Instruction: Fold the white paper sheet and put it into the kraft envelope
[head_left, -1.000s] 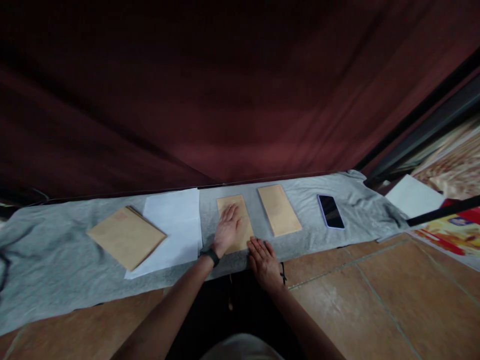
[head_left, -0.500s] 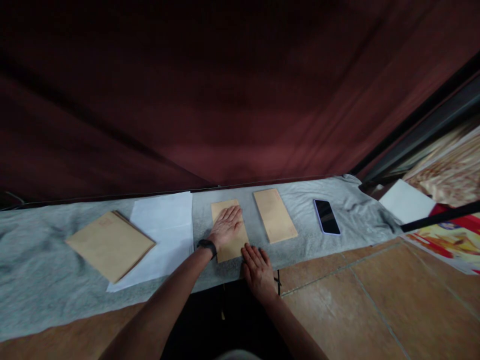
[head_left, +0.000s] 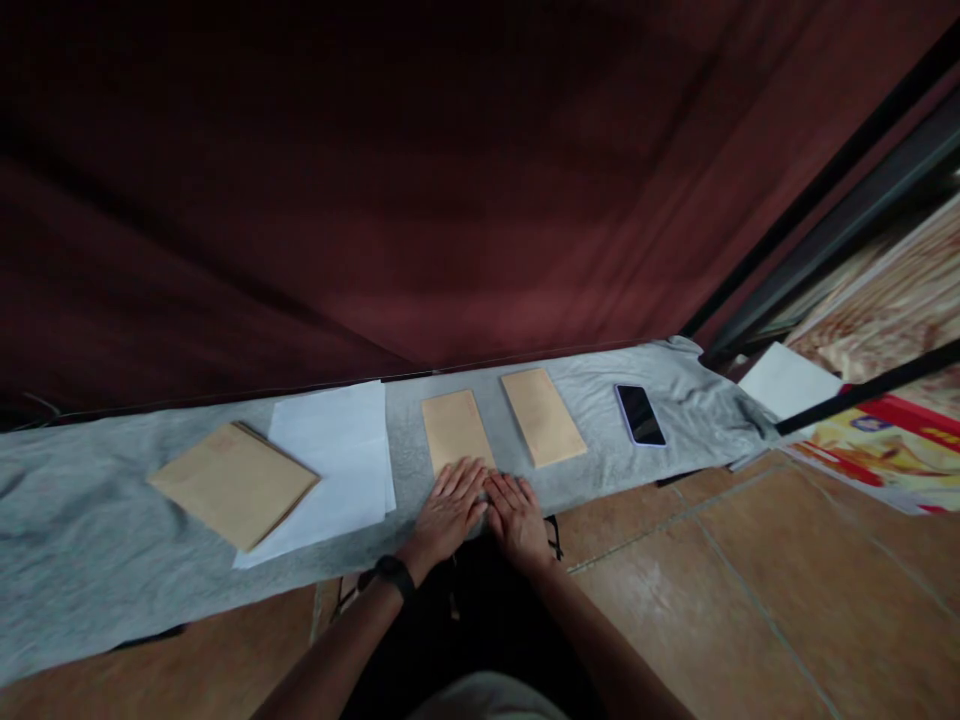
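A brown paper envelope [head_left: 457, 425] lies flat on the grey cloth in front of me. My left hand [head_left: 450, 505], with a dark band on its wrist, rests palm down over the envelope's near end, fingers stretched out. Beside it, my right hand [head_left: 517, 515] lies flat at the near right corner, fingers extended. The two hands almost meet, and they hide the envelope's lower edge. Just to the right lies a second stack of brown envelopes [head_left: 544, 418].
At left, a larger pile of brown envelopes [head_left: 236, 485] overlaps white paper sheets [head_left: 341, 450]. A phone [head_left: 640, 415] lies at right on the grey cloth [head_left: 75, 510]. A dark red curtain [head_left: 450, 230] hangs behind; tiled floor [head_left: 712, 580] lies in front.
My left hand has slid from the middle of the envelope down to its near end, next to my right hand. The view has shifted slightly.
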